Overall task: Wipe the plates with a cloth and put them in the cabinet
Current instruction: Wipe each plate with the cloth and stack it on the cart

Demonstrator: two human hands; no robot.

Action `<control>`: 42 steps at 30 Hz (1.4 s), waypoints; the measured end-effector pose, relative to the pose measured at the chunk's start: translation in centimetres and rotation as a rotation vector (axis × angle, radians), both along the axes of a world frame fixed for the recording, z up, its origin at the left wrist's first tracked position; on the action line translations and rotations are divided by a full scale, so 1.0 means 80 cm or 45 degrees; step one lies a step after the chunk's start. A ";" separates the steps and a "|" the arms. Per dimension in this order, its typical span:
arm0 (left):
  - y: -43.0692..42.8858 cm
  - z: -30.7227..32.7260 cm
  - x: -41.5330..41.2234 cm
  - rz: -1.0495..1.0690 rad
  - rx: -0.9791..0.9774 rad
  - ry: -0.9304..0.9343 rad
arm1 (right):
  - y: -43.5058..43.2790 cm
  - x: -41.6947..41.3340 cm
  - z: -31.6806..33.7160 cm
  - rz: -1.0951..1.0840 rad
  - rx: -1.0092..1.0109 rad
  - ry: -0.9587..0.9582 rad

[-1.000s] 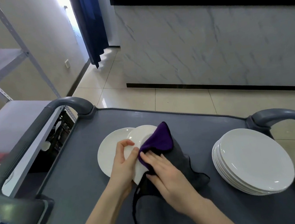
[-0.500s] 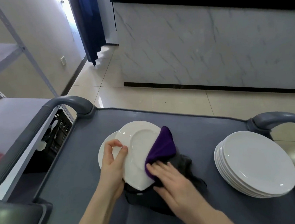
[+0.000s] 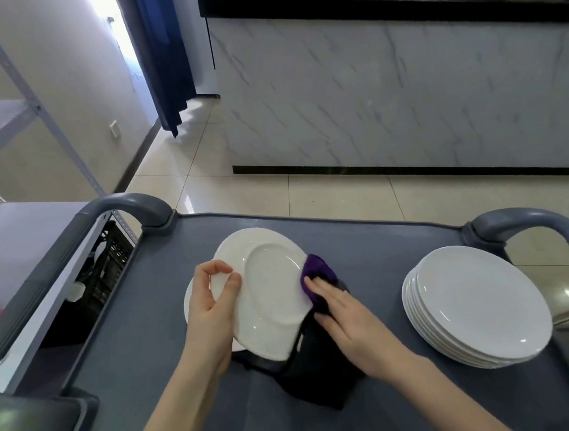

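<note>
My left hand [image 3: 212, 307] grips the left rim of a white plate [image 3: 269, 295], holding it tilted above the grey cart top [image 3: 142, 331]. A second white plate [image 3: 188, 304] lies flat under it, mostly hidden. My right hand [image 3: 351, 323] presses a purple and dark grey cloth [image 3: 317, 274] against the tilted plate's right edge with straight fingers. The cloth's dark part hangs down to the cart below the plate. A stack of several white plates [image 3: 476, 305] stands on the cart's right side.
The cart has curved grey handles at the left [image 3: 127, 208] and right [image 3: 531, 224]. A metal shelf rack [image 3: 12, 232] stands to the left, with a black crate [image 3: 115, 261] beneath it. A marble-faced counter [image 3: 403, 95] lies across the tiled floor ahead.
The tilted plate has turned so more of its face shows. My right hand with the cloth has slid from the plate's middle to its right edge.
</note>
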State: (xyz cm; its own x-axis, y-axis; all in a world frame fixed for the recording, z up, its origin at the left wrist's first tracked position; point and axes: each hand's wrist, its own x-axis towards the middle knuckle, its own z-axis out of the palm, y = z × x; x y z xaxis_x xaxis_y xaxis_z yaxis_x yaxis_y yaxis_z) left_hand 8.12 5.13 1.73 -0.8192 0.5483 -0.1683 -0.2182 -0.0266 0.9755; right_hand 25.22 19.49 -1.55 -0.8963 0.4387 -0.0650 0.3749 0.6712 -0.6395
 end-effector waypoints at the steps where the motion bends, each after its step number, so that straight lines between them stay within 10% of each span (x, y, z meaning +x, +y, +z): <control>1: -0.001 0.000 -0.001 0.003 -0.018 0.037 | 0.001 0.012 -0.002 0.070 0.014 -0.076; 5: -0.004 0.001 -0.003 0.060 -0.041 0.054 | 0.002 0.042 0.002 0.152 0.309 -0.200; 18: 0.032 0.036 0.004 0.073 0.044 -0.284 | -0.020 0.016 0.035 -0.233 0.812 0.731; 22: 0.055 0.049 0.011 -0.182 -0.067 -0.192 | 0.007 0.025 0.068 -0.488 0.408 0.695; 29: 0.081 0.030 0.013 -0.230 -0.597 0.700 | 0.051 0.081 0.080 -0.755 -0.406 0.696; 33: 0.100 0.015 0.033 -0.328 -0.437 0.414 | 0.071 0.112 0.081 -0.894 -0.836 0.744; 42: 0.173 0.002 0.106 -0.434 -0.375 0.268 | 0.121 0.196 0.071 -1.092 -0.616 0.634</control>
State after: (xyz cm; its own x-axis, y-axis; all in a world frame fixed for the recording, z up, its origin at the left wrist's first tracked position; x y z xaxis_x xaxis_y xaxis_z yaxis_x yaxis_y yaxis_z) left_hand 16.62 18.99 1.90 -0.6343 0.7449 -0.2068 0.0357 0.2954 0.9547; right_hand 40.90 29.21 4.12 -0.2800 0.9533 -0.1136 0.2240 -0.0502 -0.9733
